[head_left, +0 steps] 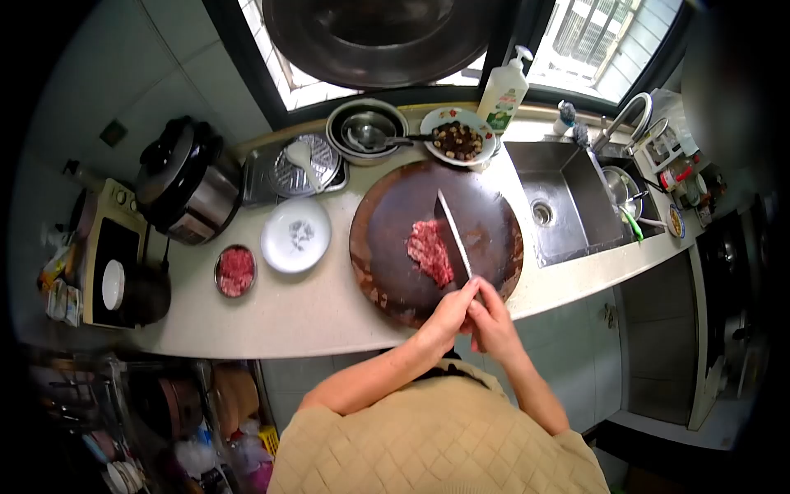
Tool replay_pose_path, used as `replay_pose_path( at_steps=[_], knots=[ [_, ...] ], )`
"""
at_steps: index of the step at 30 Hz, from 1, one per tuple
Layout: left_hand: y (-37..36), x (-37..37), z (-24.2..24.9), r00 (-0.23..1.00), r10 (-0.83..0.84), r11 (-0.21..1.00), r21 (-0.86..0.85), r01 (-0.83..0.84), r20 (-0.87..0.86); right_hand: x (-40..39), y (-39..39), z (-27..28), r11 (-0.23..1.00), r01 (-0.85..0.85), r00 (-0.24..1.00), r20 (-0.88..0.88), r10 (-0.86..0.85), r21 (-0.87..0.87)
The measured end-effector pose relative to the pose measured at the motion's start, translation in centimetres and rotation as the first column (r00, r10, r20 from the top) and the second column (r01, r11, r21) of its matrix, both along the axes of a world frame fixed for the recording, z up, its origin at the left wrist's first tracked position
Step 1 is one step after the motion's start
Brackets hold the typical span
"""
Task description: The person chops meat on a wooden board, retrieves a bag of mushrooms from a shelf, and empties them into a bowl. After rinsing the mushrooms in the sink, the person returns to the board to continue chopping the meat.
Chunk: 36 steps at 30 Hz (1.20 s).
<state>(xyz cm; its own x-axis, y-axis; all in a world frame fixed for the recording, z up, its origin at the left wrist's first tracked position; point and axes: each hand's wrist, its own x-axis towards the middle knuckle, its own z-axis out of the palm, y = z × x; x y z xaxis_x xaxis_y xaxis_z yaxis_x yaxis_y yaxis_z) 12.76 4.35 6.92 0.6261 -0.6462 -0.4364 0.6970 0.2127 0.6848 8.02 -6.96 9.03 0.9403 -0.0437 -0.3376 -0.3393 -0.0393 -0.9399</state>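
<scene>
A round dark wooden cutting board point(387, 247) lies on the pale counter, with a lump of minced red meat point(429, 251) near its middle. The blade of a cleaver-like knife point(454, 235) rests edge-down along the right side of the meat, pointing away from me. My left hand point(444, 319) and my right hand point(494, 321) are pressed together at the board's near edge. Both are closed around the knife's handle, which they hide.
Left of the board stand a white plate point(295, 235) and a small metal bowl of minced meat point(235, 270). A rice cooker point(185, 177), a steamer tray point(296, 169), a metal bowl point(366, 130), a bowl of chopped food point(458, 138) and a soap bottle point(504, 95) line the back. The sink point(568, 202) is to the right.
</scene>
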Motion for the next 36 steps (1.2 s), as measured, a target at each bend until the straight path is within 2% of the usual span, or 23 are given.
replay_pose_path(
  at_steps=[1, 2, 3, 5, 7, 8, 11, 12, 15, 16, 19, 20, 23, 24, 27, 28, 30, 31, 32, 34, 36],
  knots=[
    [0.2, -0.6, 1.7, 0.999, 0.006, 1.0, -0.021, -0.006, 0.033, -0.5, 0.1, 1.6, 1.0, -0.006, 1.0, 0.024, 0.006, 0.001],
    [0.3, -0.9, 2.3, 0.995, 0.03, 0.999, -0.034, -0.027, 0.096, -0.9, 0.1, 2.7, 0.997, -0.023, 0.996, 0.089, 0.03, -0.077],
    [0.5, -1.4, 3.3, 0.988, 0.065, 0.998, -0.002, -0.065, 0.141, -1.2, 0.0, 2.3, 0.997, -0.039, 0.986, 0.161, 0.05, -0.072],
    [0.5, -2.3, 4.2, 0.969, 0.217, 0.974, 0.045, -0.224, 0.123, -1.3, 0.6, 1.7, 0.985, -0.069, 0.962, 0.251, 0.107, -0.156],
    [1.1, -1.9, -0.9, 0.977, 0.196, 0.98, 0.039, -0.194, -0.087, -0.3, 1.0, -0.8, 0.992, -0.114, 0.993, -0.012, 0.114, -0.06],
    [1.1, -1.5, -4.2, 0.976, 0.177, 0.984, 0.054, -0.171, -0.125, 0.1, 0.7, -3.0, 0.992, -0.128, 0.989, -0.077, 0.127, -0.001],
    [0.5, -0.9, 0.0, 0.978, 0.163, 0.987, 0.031, -0.16, -0.132, 0.8, -0.6, -0.4, 0.988, -0.145, 0.987, -0.065, 0.148, 0.06],
    [0.8, -0.9, 1.2, 0.987, 0.134, 0.991, 0.011, -0.134, -0.092, 0.5, -0.5, 2.1, 0.985, -0.173, 0.984, -0.031, 0.173, -0.014],
    [1.0, -2.3, 3.6, 0.982, 0.087, 0.995, 0.023, -0.093, 0.17, -1.3, -0.9, 2.2, 0.977, -0.169, 0.943, 0.267, 0.199, -0.13],
    [0.6, -2.9, 2.2, 0.957, 0.124, 0.984, 0.088, -0.152, 0.262, -1.8, -1.2, 1.2, 0.972, -0.179, 0.939, 0.268, 0.215, -0.151],
    [0.2, -2.9, -2.3, 0.973, 0.122, 0.992, 0.066, -0.111, -0.196, -1.0, -1.5, -2.3, 0.975, -0.217, 0.971, -0.114, 0.211, -0.042],
    [0.1, -2.5, -3.2, 0.987, 0.052, 0.999, 0.008, -0.052, -0.15, -0.7, -2.2, -2.2, 0.978, -0.207, 0.967, -0.155, 0.203, -0.008],
    [-0.2, -1.7, 1.1, 0.995, 0.016, 0.998, -0.052, -0.022, -0.097, -0.2, -2.7, 2.7, 0.956, -0.259, 0.966, -0.057, 0.253, -0.14],
    [0.0, -1.5, 1.6, 1.0, -0.007, 0.995, -0.095, 0.007, 0.0, -0.6, -2.3, 3.6, 0.953, -0.219, 0.973, 0.021, 0.228, -0.211],
    [-0.3, -2.1, 1.9, 0.943, 0.15, 0.986, 0.023, -0.164, 0.298, -1.1, -1.8, 1.8, 0.967, -0.137, 0.935, 0.295, 0.198, -0.217],
    [-0.5, -2.6, 1.6, 0.951, 0.227, 0.972, 0.012, -0.235, 0.21, -0.8, -1.2, 0.3, 0.966, -0.098, 0.942, 0.291, 0.168, -0.241],
    [-0.4, -1.6, -1.9, 0.972, 0.231, 0.973, 0.011, -0.231, -0.034, 0.3, -0.7, -0.9, 0.971, -0.154, 0.986, 0.032, 0.163, -0.183],
    [-0.1, -1.3, -1.7, 0.962, 0.225, 0.974, 0.015, -0.226, -0.158, 1.1, -0.5, -0.7, 0.972, -0.173, 0.983, -0.096, 0.16, -0.156],
    [-0.3, -1.0, -1.2, 0.961, 0.221, 0.975, 0.018, -0.221, -0.167, 1.6, -0.6, 0.4, 0.971, -0.191, 0.98, -0.087, 0.18, -0.141],
    [0.2, -1.3, 0.8, 0.978, 0.2, 0.98, -0.005, -0.201, -0.064, 1.2, -1.2, 3.6, 0.97, -0.215, 0.975, -0.086, 0.206, -0.113],
    [0.6, -1.4, 2.1, 0.981, 0.193, 0.981, -0.023, -0.192, 0.032, 0.5, -0.7, 2.8, 0.974, -0.161, 0.954, 0.229, 0.196, -0.161]
  ],
)
